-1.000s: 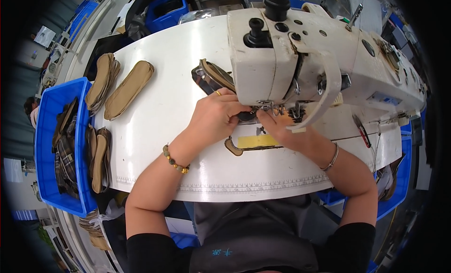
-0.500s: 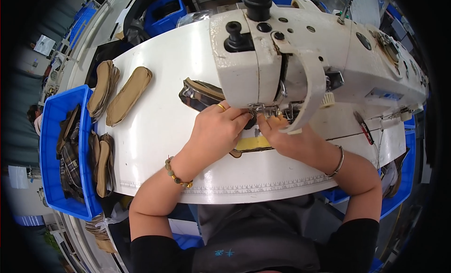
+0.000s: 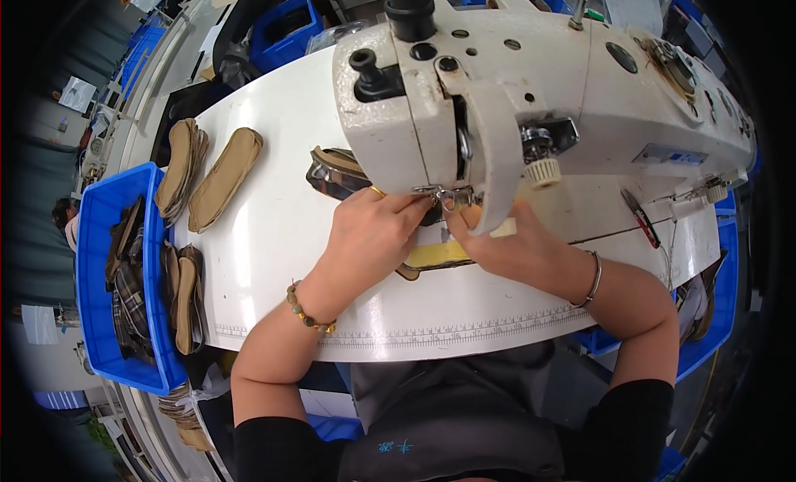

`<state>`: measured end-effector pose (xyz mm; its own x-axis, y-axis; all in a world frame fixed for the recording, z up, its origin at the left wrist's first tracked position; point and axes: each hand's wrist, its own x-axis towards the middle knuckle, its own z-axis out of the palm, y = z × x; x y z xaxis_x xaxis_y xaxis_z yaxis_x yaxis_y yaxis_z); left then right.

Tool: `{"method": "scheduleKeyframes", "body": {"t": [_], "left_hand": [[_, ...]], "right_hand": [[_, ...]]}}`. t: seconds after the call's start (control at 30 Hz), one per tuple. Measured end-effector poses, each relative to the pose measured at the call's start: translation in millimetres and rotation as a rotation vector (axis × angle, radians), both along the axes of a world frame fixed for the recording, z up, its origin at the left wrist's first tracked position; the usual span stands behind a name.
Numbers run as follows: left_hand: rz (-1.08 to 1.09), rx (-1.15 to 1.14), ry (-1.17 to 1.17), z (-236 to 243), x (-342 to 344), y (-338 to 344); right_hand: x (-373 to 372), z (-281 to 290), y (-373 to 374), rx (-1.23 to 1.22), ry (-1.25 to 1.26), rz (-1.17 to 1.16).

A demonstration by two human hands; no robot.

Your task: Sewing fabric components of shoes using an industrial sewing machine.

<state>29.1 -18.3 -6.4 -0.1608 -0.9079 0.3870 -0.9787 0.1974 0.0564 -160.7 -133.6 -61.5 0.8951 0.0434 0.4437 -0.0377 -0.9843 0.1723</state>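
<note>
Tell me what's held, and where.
The left hand covers the near end of the plaid piece; whether it grips, and what the right hand holds, cannot be told.

The left hand [image 3: 366, 233] and right hand [image 3: 510, 243] nearly meet at a white sewing machine [image 3: 531, 67]; a plaid pouch [image 3: 335, 176] lies just beyond the left hand, a yellow strip [image 3: 437, 255] between both hands.

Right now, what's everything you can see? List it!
Table: 1, white, centre
Sewing machine: 1, white, table's right
Zippered plaid piece: 1, brown, machine's left end
Strip: 1, yellow, table's middle
Rounded panels: several, tan, table's left
Hand tool: 1, red and black, table's right
Ruler: 1, black, table's near edge
Bins: several, blue, around table
Co-worker: at least 1, pale top, far left
Apron: 1, dark, bottom
Left hand: 1, bare, by machine
Right hand: 1, bare, by machine
</note>
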Motion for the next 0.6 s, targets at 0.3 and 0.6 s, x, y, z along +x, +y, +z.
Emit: {"method": "scheduleKeyframes", "body": {"t": [0.3,0.6], "left_hand": [[-0.115,0.101,0.031,9.4,7.4,6.3],[-0.162,0.090,-0.066,3.2,6.8,2.8]], "right_hand": [[3.1,1.6,8.5,0.114,-0.057,0.030],[4.8,-5.7,12.4,0.229,-0.017,0.096]]}}
